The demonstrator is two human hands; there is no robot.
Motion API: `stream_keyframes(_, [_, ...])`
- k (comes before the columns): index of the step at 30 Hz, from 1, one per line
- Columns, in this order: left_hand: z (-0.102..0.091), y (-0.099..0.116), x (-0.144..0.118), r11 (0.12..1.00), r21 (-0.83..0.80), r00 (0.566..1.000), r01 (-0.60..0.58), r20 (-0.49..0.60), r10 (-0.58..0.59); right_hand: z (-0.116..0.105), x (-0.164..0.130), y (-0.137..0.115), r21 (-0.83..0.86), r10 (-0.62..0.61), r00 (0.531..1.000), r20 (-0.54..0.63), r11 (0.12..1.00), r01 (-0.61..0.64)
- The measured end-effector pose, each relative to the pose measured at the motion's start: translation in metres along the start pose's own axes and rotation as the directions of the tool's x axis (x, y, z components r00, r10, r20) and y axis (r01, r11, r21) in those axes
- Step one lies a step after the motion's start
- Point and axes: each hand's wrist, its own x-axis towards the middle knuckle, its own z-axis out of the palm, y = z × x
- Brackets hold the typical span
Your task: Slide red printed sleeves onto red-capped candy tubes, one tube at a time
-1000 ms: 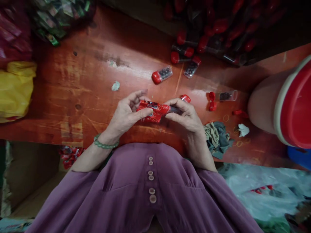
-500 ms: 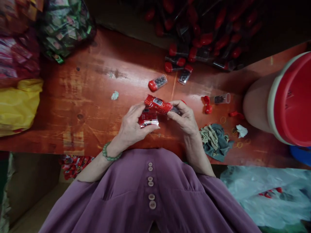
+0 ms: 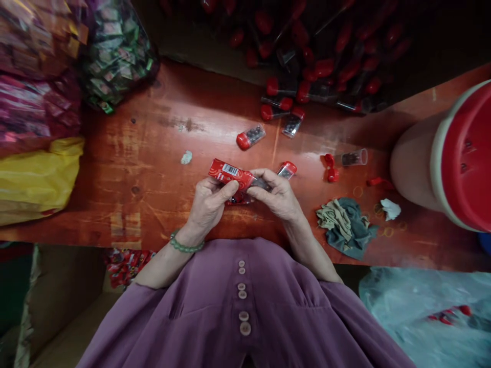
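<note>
Near the front edge of the tabletop [image 3: 134,168], the left hand [image 3: 209,204] pinched the red wrapper [image 3: 229,175] while the right hand [image 3: 278,197] gripped the clear tube [image 3: 264,184] entering it. A misaligned push could probably have crumpled the thin wrapper, or let the tube slip toward that edge.

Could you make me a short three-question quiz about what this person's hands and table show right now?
1. True or false: both hands hold the red label sleeve on the small vial.
2. Which wrist wears the green bead bracelet? A left, B right.
3. What lies just right of the right hand on the red table?

Key: 1 true, the left hand pinches the sleeve and the right grips the vial. 2 A. 3 A crumpled grey-green cloth.
</note>
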Motion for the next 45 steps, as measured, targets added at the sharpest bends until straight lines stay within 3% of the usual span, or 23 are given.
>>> stream_keyframes(7, [0.001, 0.003, 0.006, 0.999, 0.043, 0.999, -0.014, -0.037, 0.016, 0.004, 0.001, -0.003, -0.191, -0.092, 0.994, 0.051, 0.976, 0.100])
stream_keyframes(13, [0.001, 0.010, 0.010, 0.997, 0.066, 0.998, 0.031, 0.051, -0.034, 0.003, 0.001, -0.004, -0.139, -0.097, 0.991, 0.088, 0.984, 0.108])
stream_keyframes(20, [-0.002, 0.004, 0.011, 0.999, 0.038, 0.997, 0.006, 0.083, -0.009, 0.021, 0.009, 0.006, 0.027, -0.100, 0.991, -0.092, 0.994, 0.103])
stream_keyframes(25, [0.001, 0.001, 0.008, 0.997, 0.028, 0.997, -0.078, 0.025, 0.077, 0.029, 0.012, 0.008, -0.032, -0.132, 0.969, -0.210, 0.991, 0.128])
stream_keyframes(32, [0.005, 0.010, 0.009, 0.996, -0.053, 0.997, -0.071, -0.046, 0.068, 0.011, 0.000, 0.001, -0.038, -0.108, 0.992, 0.065, 0.993, 0.111])
stream_keyframes(35, [0.007, 0.005, 0.010, 0.996, -0.061, 0.996, -0.066, -0.063, 0.062, 0.009, -0.005, 0.003, -0.049, -0.136, 0.991, 0.016, 0.989, 0.137])
stream_keyframes(39, [0.008, 0.001, 0.008, 0.998, -0.043, 0.999, -0.045, -0.002, 0.045, 0.012, -0.005, 0.007, -0.106, -0.182, 0.981, -0.063, 0.979, 0.175])
stream_keyframes(42, [0.006, 0.005, 0.008, 0.996, -0.048, 0.997, -0.076, 0.022, 0.078, 0.012, -0.002, 0.006, -0.098, -0.172, 0.984, -0.053, 0.981, 0.166])
stream_keyframes(45, [0.006, 0.009, 0.008, 0.990, -0.074, 0.991, -0.124, -0.049, 0.121, 0.013, -0.002, 0.006, -0.053, -0.167, 0.986, -0.017, 0.985, 0.166])
